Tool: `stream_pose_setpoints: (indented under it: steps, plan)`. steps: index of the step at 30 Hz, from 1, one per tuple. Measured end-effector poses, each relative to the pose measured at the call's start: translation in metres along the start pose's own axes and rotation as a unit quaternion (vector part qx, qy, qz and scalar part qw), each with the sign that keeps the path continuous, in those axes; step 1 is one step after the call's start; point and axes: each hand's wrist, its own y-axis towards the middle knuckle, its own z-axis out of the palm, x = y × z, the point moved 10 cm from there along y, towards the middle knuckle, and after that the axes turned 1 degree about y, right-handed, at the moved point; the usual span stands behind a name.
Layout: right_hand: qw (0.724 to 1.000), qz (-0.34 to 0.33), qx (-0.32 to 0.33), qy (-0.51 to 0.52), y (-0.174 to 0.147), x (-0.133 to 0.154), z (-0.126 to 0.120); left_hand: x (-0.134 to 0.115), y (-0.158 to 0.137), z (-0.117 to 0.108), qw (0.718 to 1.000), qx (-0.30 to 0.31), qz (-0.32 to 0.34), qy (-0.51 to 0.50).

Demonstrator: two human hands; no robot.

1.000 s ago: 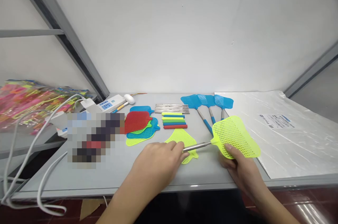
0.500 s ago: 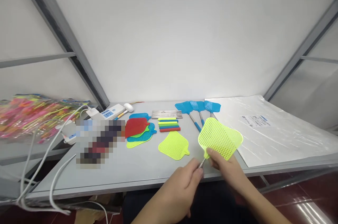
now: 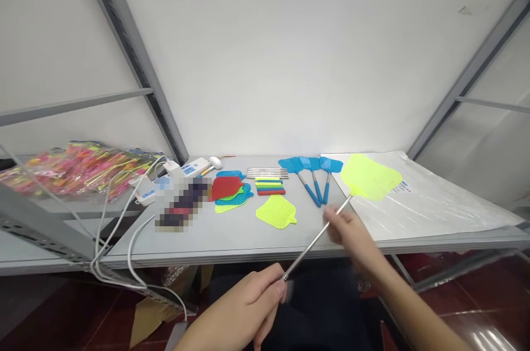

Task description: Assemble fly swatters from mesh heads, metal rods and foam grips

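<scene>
My left hand (image 3: 252,301) is closed around the lower end of a fly swatter's thin telescopic metal rod (image 3: 310,245). The rod is drawn out and slants up to the right, carrying a yellow-green swatter head (image 3: 370,177). Close to the upper rod, my right hand (image 3: 348,231) has bent fingers, smeared by motion; whether they grip the rod I cannot tell. Another yellow-green swatter head (image 3: 276,212) lies flat on the table. Behind it are coloured handle sleeves (image 3: 270,186) and a row of metal rods (image 3: 267,173).
Blue fly swatters (image 3: 317,182) lie at the back beside a white plastic-wrapped sheet (image 3: 430,207). A red swatter head (image 3: 226,188) tops a pile at left. Power strips (image 3: 194,166), white cables (image 3: 131,246) and bagged colourful items (image 3: 86,169) are further left.
The metal rod has been pulled out long. The swatter head has moved up and right, my left hand down and left. My right hand has left the head's neck.
</scene>
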Motion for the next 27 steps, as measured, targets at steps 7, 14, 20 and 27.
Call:
stream_pose_setpoints:
  steps: [7, 14, 20, 27]
  plan:
    - [0.993, 0.027, 0.112, -0.028, -0.046, -0.024, 0.047, -0.001, 0.009, 0.025, 0.999, 0.017, 0.027, 0.000]
    - [0.995, -0.012, -0.026, 0.099, -0.023, -0.004, -0.017, -0.014, -0.003, -0.012, 0.985, -0.052, 0.068, 0.149]
    - [0.982, -0.079, -0.099, 0.141, -0.017, 0.034, -0.087, -0.008, -0.017, -0.030, 0.979, -0.047, 0.055, 0.191]
    - [0.982, -0.085, -0.077, 0.147, -0.026, 0.023, -0.046, -0.003, -0.014, -0.039, 0.948, -0.135, 0.030, 0.288]
